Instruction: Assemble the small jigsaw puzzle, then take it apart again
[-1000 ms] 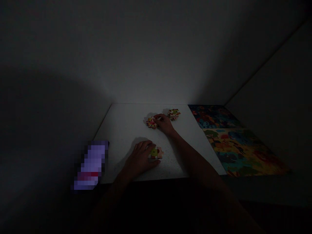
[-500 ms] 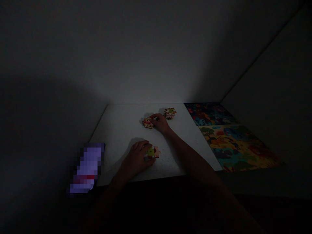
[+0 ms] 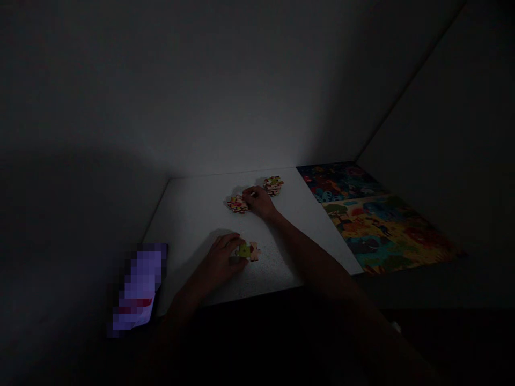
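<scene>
On the white table (image 3: 277, 236) lie two joined jigsaw puzzle pieces (image 3: 245, 251), one green and one pinkish. My left hand (image 3: 225, 252) curves around their left side, thumb at the near edge and fingers at the far edge. Farther back stands a low pile of puzzle pieces (image 3: 237, 204). My right hand (image 3: 259, 201) is at its right side, thumb and forefinger pinched on a puzzle piece at the top, mostly hidden by the fingers. Just behind that hand rises a second stack of puzzle pieces (image 3: 273, 185).
To the right lie two colourful picture sheets, a dark one (image 3: 341, 182) behind and a yellow animal scene (image 3: 386, 230) in front. A blurred-out lit screen (image 3: 140, 284) is at the left table edge. Walls (image 3: 233, 107) close in the back and sides.
The view has shifted slightly. My left hand has drawn back a little, baring more of the joined pieces. My right hand stays at the pile, its fingers slightly more raised.
</scene>
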The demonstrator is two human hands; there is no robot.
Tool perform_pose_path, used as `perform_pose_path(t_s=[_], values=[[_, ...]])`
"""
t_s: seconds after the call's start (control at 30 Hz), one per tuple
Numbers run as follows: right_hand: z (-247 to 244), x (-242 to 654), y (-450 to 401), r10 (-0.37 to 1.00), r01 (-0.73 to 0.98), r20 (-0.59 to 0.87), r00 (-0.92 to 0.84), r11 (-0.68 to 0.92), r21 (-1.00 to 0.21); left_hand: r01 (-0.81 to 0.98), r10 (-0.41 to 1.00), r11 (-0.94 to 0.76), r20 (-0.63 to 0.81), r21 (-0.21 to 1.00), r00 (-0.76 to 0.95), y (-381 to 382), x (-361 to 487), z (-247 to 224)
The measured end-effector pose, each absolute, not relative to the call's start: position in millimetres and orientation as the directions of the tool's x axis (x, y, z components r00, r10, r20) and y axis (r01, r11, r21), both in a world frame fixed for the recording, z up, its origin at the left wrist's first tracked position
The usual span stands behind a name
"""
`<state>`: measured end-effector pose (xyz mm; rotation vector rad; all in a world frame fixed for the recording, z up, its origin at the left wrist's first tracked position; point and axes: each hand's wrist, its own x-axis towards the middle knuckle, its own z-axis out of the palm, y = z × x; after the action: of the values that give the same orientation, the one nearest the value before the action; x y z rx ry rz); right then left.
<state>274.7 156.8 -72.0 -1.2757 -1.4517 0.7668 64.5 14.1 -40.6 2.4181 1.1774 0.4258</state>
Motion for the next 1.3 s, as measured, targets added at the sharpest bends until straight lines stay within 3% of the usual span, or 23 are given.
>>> perform_pose_path(t_s=[0.27, 0.67, 0.87, 1.03, 1.3], values=[[-75, 278, 160, 0.942, 0.357, 0.318, 0.108, 0.262, -0.897, 0.684, 0.740, -0.622, 0.001, 0.381, 0.672, 17, 79, -10], [-67, 278, 158, 0.950, 0.311, 0.298, 0.095, 0.257, -0.915, 0.675, 0.680, -0.645, -0.132, 0.359, 0.721, 38, 76, -5], [-68, 279, 159, 0.949, 0.329, 0.295, 0.113, 0.245, -0.912, 0.701, 0.678, -0.677, -0.182, 0.223, 0.712, 38, 90, 7], [-67, 278, 158, 0.949, 0.326, 0.301, 0.093, 0.257, -0.910, 0.701, 0.689, -0.679, -0.140, 0.216, 0.711, 40, 90, 7], [-63, 276, 154, 0.941, 0.333, 0.313, 0.131, 0.256, -0.908, 0.739, 0.805, -0.589, 0.157, 0.327, 0.572, 94, 64, 8]])
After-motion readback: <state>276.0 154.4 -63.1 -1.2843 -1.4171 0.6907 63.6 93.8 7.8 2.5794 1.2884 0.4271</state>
